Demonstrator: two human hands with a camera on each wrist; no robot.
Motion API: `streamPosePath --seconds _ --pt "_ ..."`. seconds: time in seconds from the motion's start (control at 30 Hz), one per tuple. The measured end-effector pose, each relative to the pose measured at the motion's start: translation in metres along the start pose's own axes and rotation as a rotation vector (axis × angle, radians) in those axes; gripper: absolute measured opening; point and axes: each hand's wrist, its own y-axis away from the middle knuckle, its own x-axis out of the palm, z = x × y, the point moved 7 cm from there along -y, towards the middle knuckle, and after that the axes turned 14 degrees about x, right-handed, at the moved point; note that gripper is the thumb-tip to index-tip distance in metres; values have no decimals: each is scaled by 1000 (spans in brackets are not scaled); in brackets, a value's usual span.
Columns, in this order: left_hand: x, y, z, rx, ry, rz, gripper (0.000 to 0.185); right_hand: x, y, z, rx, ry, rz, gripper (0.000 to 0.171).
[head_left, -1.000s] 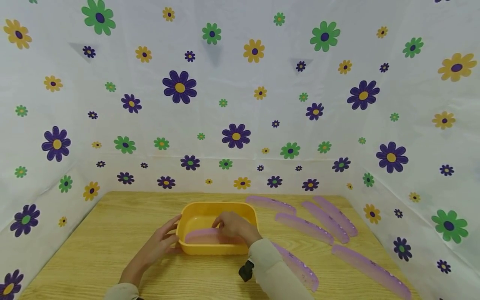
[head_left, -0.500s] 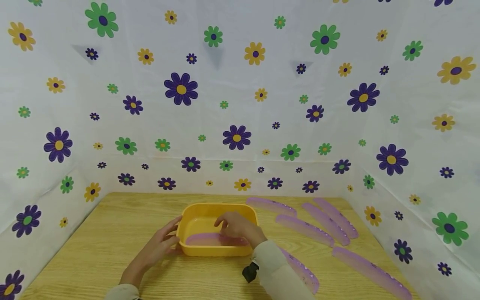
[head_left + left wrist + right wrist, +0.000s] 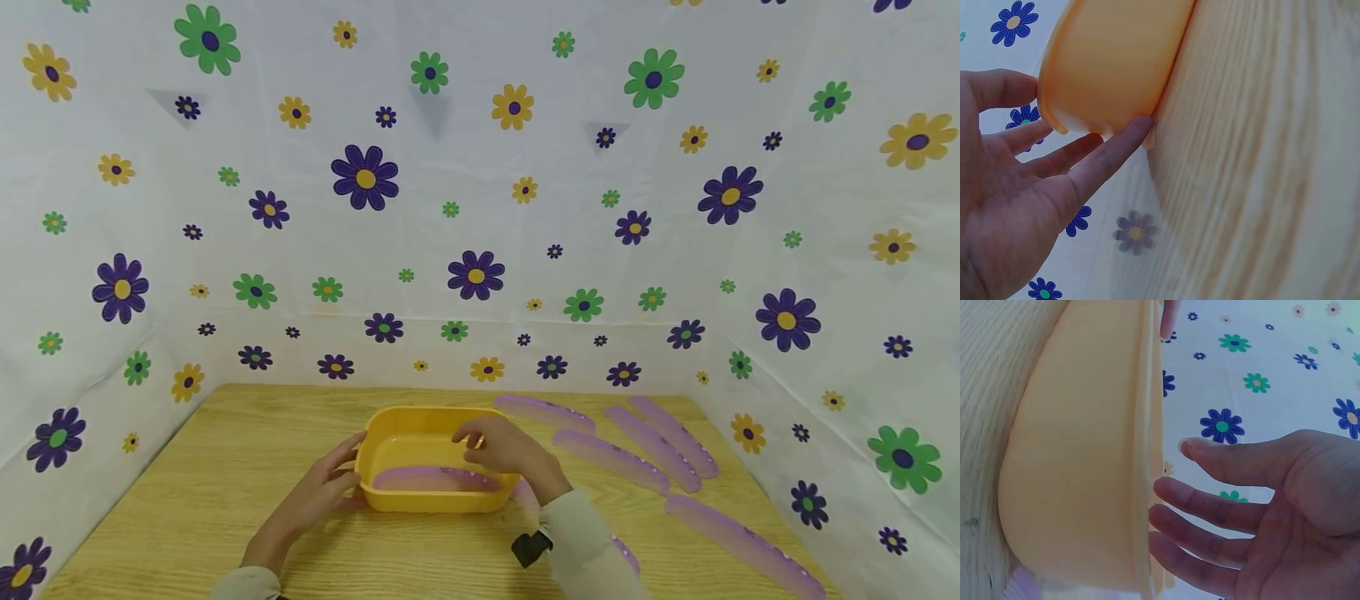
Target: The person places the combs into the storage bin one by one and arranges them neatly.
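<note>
A yellow plastic tub stands on the wooden table. Inside it, along the near wall, lies a purple comb, translucent with small white marks. My left hand rests on the tub's left end; the left wrist view shows its fingers spread and fairly straight, with fingertips against the wall. Over the right end of the tub hovers my right hand, holding nothing. In the right wrist view its loosely bent fingers are by the tub's rim.
Several more purple combs lie to the right of the tub, such as one near the back, one in the middle and one toward the front right. Another is partly hidden under my right sleeve. White flowered sheeting encloses the table.
My right hand has let go of the comb, which now lies lower in the tub, and has moved up and right toward the rim. My left hand has stayed at the tub's left end.
</note>
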Motion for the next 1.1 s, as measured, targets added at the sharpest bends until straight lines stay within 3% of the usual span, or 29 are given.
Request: streamPosePath --seconds 0.63,1.1 --pt "0 0 1 -24 -24 -16 71 -28 37 -44 37 -58 -165 20" --pt "0 1 1 -17 -20 -7 71 -32 57 -78 153 -30 -164 19"
